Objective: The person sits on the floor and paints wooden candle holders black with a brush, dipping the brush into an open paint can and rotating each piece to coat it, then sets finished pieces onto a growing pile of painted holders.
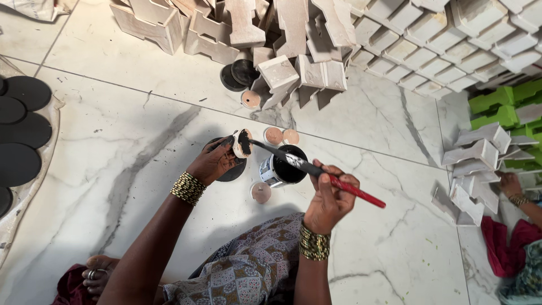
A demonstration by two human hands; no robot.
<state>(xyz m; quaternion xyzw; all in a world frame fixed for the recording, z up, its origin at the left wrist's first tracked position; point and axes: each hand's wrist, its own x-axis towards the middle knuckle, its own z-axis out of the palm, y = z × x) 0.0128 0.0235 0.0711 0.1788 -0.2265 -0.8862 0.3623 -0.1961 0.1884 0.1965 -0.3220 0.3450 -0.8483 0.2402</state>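
Nearest the camera is the person's lap in patterned cloth (248, 271), with both forearms reaching out over the white marble floor (113, 141). Beyond lies a big heap of pale wooden blocks (316, 39), with black discs (22, 130) laid out at the far left. A second person's hand (511, 183) rests by more blocks at the right edge.

The right hand (327, 200) is closed around a red-handled paintbrush (316, 169), whose long axis runs from lower right up to upper left, bristles toward the left hand. The left hand (213, 162) pinches a small round wooden disc (243, 143) by its edge, its face partly blackened, the brush tip touching it. An open can of black paint (284, 165) stands on the floor just under the brush, between the hands. Small unpainted discs (282, 136) lie close around the can.
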